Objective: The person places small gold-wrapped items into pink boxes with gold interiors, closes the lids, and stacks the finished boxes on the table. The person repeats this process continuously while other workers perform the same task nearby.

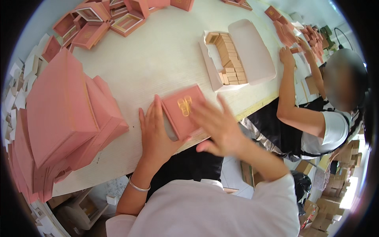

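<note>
With the pink gold-emblemed box (178, 118) at the frame's centre, we steady its lower-left corner with the left hand (155, 137), thumb and fingers spread wide, and should apply the open right hand (221, 129) evenly (blurred; contact we cannot tell).

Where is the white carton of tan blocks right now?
In the head view, the white carton stands on the table, upper right of centre, beyond the right hand and the closed pink box near that hand.
</note>
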Available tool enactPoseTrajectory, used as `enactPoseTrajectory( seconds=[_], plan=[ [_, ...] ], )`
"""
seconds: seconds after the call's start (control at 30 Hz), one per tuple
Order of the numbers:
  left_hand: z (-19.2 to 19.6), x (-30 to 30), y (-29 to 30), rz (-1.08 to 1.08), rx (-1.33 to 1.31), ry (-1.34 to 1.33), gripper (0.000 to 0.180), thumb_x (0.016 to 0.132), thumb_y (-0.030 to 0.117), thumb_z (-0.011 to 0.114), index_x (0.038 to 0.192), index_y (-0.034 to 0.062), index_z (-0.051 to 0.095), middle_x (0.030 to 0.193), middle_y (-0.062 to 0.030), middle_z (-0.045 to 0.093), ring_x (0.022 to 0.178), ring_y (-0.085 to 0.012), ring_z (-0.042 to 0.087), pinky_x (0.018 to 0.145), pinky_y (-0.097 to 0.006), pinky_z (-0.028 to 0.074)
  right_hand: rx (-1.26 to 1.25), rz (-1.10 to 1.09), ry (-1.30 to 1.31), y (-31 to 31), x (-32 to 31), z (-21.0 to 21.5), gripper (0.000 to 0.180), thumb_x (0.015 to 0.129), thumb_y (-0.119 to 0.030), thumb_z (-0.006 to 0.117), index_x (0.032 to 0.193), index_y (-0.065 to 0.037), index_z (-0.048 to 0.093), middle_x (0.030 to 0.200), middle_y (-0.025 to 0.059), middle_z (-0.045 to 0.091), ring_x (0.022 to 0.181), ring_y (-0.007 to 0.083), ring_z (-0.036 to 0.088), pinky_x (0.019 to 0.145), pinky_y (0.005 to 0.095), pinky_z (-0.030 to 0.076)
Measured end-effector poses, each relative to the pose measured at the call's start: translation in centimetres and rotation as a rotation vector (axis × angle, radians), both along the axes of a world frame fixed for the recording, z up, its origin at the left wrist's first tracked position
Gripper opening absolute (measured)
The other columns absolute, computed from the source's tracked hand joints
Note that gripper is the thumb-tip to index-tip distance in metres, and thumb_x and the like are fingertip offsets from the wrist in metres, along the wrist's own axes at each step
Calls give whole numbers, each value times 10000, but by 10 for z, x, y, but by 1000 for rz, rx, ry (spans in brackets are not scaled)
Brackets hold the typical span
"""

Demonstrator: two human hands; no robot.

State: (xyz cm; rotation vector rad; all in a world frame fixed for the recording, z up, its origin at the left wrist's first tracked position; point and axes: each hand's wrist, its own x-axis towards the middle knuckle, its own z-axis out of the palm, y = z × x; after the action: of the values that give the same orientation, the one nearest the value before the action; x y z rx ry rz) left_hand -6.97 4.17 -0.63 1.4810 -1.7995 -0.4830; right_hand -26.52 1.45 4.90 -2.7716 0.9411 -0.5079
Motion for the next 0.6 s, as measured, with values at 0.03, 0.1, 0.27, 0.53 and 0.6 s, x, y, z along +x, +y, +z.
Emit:
enactPoseTrajectory(
  seconds=[0.03,0.1,0.27,0.53,0.6],
  plan=[
    [2,-1,-1,-12,9,-30,1187,548,293,856,1427,-5,117,1329,-185,399,1268,-335,357,1067,-583,138,-4,-42,5,9,-2,-11,673,776,-463,609,1260,-12,485,1349,179,433,1277,342,381,1066,550,203],
    [4,1,1,-23,-8,-115,1254,494,343,876,1431,-8,120,1353,-199,383,1271,-352,367,1067,-590,120,-17,-109,1,20,0,-25,689,764,-453,625,1279,-21,473,1380,183,398,1291,352,365,1065,558,198],
    [10,-5,9,-135,-135,211,1096,542,270,858,1388,-10,220,1359,-239,334,1269,-399,344,1032,-552,267,-193,-211,-86,35,4,-46,640,719,-278,708,1253,-17,471,1352,237,402,1263,410,368,1046,592,195],
    [158,-11,23,-236,-818,137,758,644,95,727,1338,164,430,1275,-187,415,1124,-363,444,922,-538,381,-118,35,-903,19,34,21,691,726,-238,761,1265,-3,398,1206,225,504,1049,344,556,854,409,478],
    [204,15,36,-166,-700,-28,787,582,96,773,1295,103,440,1287,-197,421,1143,-348,454,961,-464,385,-466,101,-1008,4,51,21,734,758,-256,735,1318,2,336,1261,273,451,1121,381,511,886,423,459]
  ],
)
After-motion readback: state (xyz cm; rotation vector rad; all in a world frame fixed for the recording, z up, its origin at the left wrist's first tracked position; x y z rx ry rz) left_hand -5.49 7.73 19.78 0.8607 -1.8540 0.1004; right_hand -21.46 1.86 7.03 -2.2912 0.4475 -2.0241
